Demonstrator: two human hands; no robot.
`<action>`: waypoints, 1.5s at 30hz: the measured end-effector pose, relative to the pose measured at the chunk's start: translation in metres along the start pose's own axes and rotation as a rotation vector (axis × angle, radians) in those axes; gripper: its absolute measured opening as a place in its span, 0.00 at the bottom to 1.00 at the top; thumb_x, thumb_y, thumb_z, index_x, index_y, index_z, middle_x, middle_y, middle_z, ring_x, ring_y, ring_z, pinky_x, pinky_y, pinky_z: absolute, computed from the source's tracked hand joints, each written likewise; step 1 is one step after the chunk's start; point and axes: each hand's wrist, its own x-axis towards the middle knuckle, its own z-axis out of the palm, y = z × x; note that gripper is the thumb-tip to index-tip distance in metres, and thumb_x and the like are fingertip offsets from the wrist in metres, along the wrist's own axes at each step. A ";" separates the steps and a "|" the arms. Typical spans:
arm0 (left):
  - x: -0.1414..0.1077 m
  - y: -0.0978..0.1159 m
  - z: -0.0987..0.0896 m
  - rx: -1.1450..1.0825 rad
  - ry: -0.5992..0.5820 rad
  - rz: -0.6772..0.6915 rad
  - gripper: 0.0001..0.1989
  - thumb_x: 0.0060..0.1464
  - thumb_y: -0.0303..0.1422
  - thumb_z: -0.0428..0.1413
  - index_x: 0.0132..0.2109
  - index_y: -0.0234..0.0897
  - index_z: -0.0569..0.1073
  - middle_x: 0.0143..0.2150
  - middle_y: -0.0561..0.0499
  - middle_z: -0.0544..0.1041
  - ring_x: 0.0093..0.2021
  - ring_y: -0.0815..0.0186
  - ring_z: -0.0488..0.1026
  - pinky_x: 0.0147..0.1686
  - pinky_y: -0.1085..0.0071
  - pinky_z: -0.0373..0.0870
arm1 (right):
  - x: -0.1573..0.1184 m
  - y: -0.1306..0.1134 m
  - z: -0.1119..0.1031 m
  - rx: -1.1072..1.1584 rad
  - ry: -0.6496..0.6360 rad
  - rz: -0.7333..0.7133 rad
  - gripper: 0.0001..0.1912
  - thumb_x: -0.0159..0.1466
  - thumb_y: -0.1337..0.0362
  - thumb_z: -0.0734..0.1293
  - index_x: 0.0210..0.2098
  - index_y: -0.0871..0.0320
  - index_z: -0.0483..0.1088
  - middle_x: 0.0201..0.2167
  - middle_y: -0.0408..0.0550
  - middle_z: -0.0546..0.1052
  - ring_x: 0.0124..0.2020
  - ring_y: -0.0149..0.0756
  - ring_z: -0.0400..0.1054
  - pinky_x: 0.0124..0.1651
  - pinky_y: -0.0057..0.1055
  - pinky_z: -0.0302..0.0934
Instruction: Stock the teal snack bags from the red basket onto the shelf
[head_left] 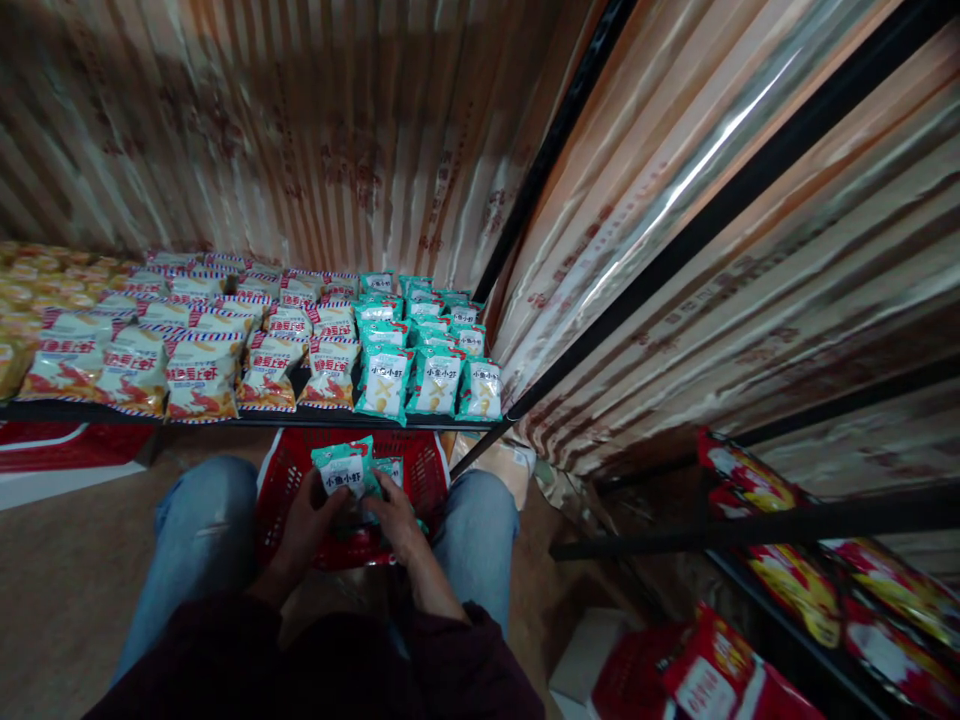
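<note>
Left hand (313, 518) grasps a teal packet (343, 472), held tilted over the red basket (429, 468) between the knees; right hand (395, 515) is closed at its right edge, perhaps also on a second packet (391, 465) partly hidden behind. Matching packets (437, 382) stand on the shelf (442, 424) ahead. Step in hand, by judgement: handling packets at the basket. Next move calls for a light pinch, clear of the rim.

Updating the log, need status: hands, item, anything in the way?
Left hand holding teal-and-white snack packet; right hand against it, grip unclear. Red basket beneath. Black shelf edge just beyond; no visible obstruction.
</note>
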 end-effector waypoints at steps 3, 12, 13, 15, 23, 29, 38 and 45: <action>0.002 0.001 0.002 0.043 0.015 0.048 0.28 0.38 0.42 0.63 0.47 0.37 0.67 0.46 0.45 0.75 0.48 0.55 0.72 0.47 0.62 0.68 | 0.001 0.000 -0.001 -0.035 0.034 -0.022 0.23 0.52 0.66 0.65 0.48 0.54 0.70 0.38 0.41 0.77 0.41 0.36 0.70 0.47 0.32 0.63; -0.006 0.020 0.015 0.035 0.034 0.107 0.28 0.39 0.43 0.63 0.47 0.39 0.67 0.43 0.47 0.76 0.46 0.55 0.73 0.46 0.62 0.68 | 0.004 0.004 -0.001 -0.149 0.169 -0.113 0.28 0.58 0.47 0.65 0.52 0.57 0.68 0.51 0.51 0.74 0.53 0.44 0.67 0.56 0.39 0.60; -0.007 0.022 0.017 0.017 0.032 0.115 0.27 0.40 0.44 0.62 0.47 0.40 0.67 0.44 0.47 0.76 0.47 0.55 0.72 0.47 0.63 0.68 | 0.006 0.006 -0.002 -0.174 0.212 -0.095 0.30 0.57 0.45 0.65 0.51 0.58 0.69 0.51 0.53 0.74 0.54 0.46 0.66 0.57 0.41 0.59; -0.007 0.024 0.023 -0.015 0.057 0.124 0.24 0.43 0.46 0.61 0.46 0.40 0.68 0.44 0.47 0.75 0.48 0.56 0.71 0.48 0.64 0.67 | 0.008 0.006 -0.003 -0.204 0.262 -0.065 0.32 0.55 0.42 0.65 0.49 0.59 0.71 0.51 0.55 0.74 0.55 0.48 0.65 0.58 0.42 0.58; 0.000 0.024 0.035 -0.054 0.074 0.125 0.20 0.48 0.49 0.58 0.43 0.41 0.70 0.40 0.51 0.76 0.42 0.59 0.72 0.44 0.67 0.68 | 0.005 -0.009 0.001 -0.251 0.230 -0.130 0.26 0.61 0.42 0.57 0.37 0.58 0.70 0.31 0.47 0.75 0.35 0.37 0.68 0.39 0.30 0.62; -0.002 0.028 0.037 0.007 0.090 0.109 0.21 0.49 0.53 0.55 0.40 0.41 0.70 0.36 0.52 0.76 0.37 0.61 0.72 0.37 0.69 0.68 | 0.001 -0.011 0.007 -0.309 0.320 -0.165 0.24 0.62 0.42 0.55 0.31 0.57 0.67 0.24 0.42 0.69 0.27 0.32 0.61 0.32 0.27 0.57; -0.005 0.045 0.052 0.046 0.067 0.120 0.24 0.46 0.55 0.54 0.38 0.38 0.70 0.33 0.53 0.75 0.34 0.63 0.71 0.35 0.71 0.68 | -0.004 -0.025 -0.006 -0.319 0.377 -0.245 0.23 0.63 0.45 0.56 0.30 0.58 0.68 0.24 0.42 0.69 0.28 0.31 0.62 0.31 0.26 0.57; 0.003 0.044 0.051 0.099 0.122 0.122 0.24 0.45 0.55 0.54 0.34 0.37 0.70 0.29 0.53 0.74 0.31 0.64 0.70 0.31 0.70 0.67 | -0.001 -0.023 -0.004 -0.327 0.338 -0.233 0.24 0.64 0.45 0.54 0.33 0.58 0.70 0.26 0.44 0.73 0.28 0.32 0.66 0.32 0.26 0.59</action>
